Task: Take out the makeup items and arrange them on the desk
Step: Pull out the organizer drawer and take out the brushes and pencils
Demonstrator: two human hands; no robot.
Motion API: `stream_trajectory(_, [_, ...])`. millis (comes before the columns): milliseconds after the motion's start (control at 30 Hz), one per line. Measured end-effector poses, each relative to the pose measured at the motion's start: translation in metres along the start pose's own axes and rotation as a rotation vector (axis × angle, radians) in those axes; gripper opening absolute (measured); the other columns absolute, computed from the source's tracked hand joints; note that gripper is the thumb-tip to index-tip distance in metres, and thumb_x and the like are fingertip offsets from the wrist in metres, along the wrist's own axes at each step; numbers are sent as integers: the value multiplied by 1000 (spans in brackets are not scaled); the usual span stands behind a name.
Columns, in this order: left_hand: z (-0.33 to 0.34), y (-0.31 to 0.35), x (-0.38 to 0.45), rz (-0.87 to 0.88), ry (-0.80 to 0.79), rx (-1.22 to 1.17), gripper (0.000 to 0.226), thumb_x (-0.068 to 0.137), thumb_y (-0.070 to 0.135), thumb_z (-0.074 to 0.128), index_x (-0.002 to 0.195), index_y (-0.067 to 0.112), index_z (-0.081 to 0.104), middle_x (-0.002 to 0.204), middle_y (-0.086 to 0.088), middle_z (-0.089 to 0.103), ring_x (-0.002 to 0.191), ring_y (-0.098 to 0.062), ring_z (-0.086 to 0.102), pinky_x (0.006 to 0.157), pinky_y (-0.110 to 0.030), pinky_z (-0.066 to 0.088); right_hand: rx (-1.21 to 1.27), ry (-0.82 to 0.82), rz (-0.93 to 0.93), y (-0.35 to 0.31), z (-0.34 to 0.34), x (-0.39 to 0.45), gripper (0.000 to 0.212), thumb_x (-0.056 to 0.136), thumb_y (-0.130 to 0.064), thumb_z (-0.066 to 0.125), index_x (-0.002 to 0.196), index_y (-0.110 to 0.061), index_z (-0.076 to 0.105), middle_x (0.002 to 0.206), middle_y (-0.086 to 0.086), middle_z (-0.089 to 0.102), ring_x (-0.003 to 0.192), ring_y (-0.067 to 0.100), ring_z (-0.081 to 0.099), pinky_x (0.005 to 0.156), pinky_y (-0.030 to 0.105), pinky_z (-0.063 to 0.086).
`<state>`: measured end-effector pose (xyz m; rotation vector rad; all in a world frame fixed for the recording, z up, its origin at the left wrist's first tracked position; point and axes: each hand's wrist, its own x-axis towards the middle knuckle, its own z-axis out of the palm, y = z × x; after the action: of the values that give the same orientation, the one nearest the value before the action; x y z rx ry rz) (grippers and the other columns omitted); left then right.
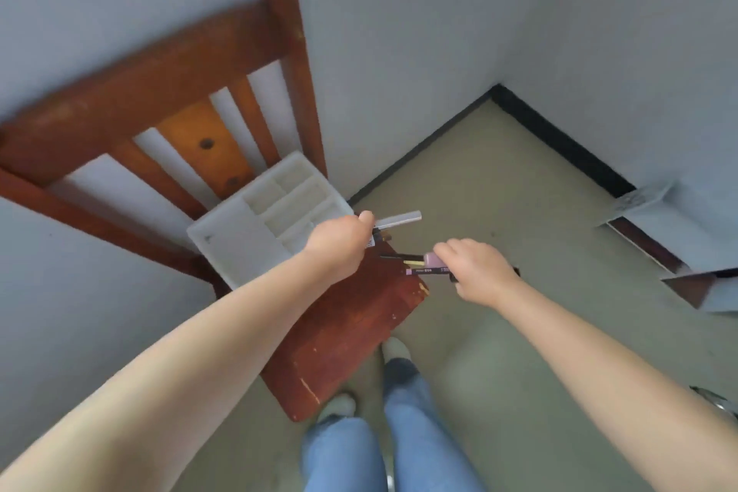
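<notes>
Left hand grips slim silver stick, right hand holds pink-capped pencils over white compartmented plastic tray; keep both bundles level w/ firm grips en route to desk.

Bare forearms, blue jeans, pale shoes

The person's left hand and right hand were bare, both forearms unsleeved to the frame's edge. Below the wooden chair, light blue jeans covered the legs, ending in pale shoes beside the seat's front corner.
</notes>
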<state>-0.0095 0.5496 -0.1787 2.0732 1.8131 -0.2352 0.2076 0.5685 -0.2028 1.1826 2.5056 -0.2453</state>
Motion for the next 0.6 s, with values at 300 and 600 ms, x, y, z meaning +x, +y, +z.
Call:
stream_trajectory(300, [-91,182,-22,566,62,334,23,84,-4,41,103,7,40,81,-9,51,60,-26,45,47,-31,28,141,144,674,7,-23,-225,36,79,-5,45,114,-11,42,114,6,53,105,26,51,78,34,41])
stream_trajectory(600, [-72,477,-158,1191,152,542,27,89,1,40,116,6,38,110,-13,55,97,-32,56,64,-35,39,258,268,1385,-37,9,-528,37,77,-3,48,113,-11,42,115,5,53,108,26,51,76,31,41])
